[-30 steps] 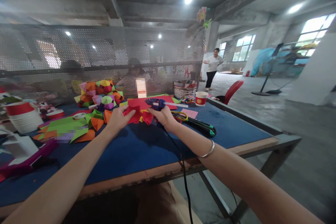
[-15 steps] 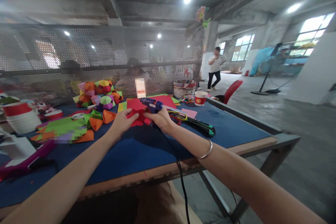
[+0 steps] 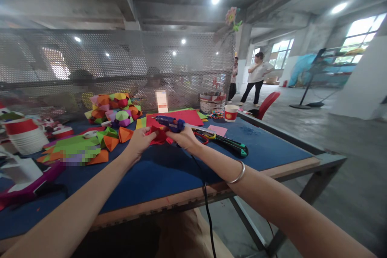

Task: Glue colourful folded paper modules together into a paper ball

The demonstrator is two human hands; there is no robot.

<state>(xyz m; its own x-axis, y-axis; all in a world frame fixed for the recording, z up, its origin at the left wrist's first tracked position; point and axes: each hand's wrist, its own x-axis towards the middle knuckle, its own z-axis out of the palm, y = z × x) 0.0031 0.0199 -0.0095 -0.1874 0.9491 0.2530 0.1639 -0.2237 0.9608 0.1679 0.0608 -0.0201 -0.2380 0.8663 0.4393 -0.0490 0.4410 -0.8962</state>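
My left hand (image 3: 140, 141) is closed, pinching a folded piece of red paper (image 3: 159, 138) above the blue table mat. My right hand (image 3: 185, 139) is wrapped round a blue glue gun (image 3: 172, 123), its nozzle pointing left just over the red paper. A clear glue stick (image 3: 195, 128) comes out of the gun's back end, and a black cord hangs down past the table edge. The fingertips of my right hand are close to the red paper; whether they touch it I cannot tell. Flat red sheets (image 3: 189, 117) lie behind both hands.
Folded paper balls (image 3: 122, 116) and orange paper pieces (image 3: 125, 134) lie left. A box cutter (image 3: 234, 145), scissors (image 3: 202, 138), a paper cup (image 3: 231, 113) and a basket (image 3: 212, 102) are right. Stacked cups (image 3: 26, 135) stand far left. Two people stand beyond the mesh screen (image 3: 181, 60).
The glue gun has turned a little, and its nozzle now reaches further left. My hands have barely shifted. In the background one person has come nearer and a second has appeared.
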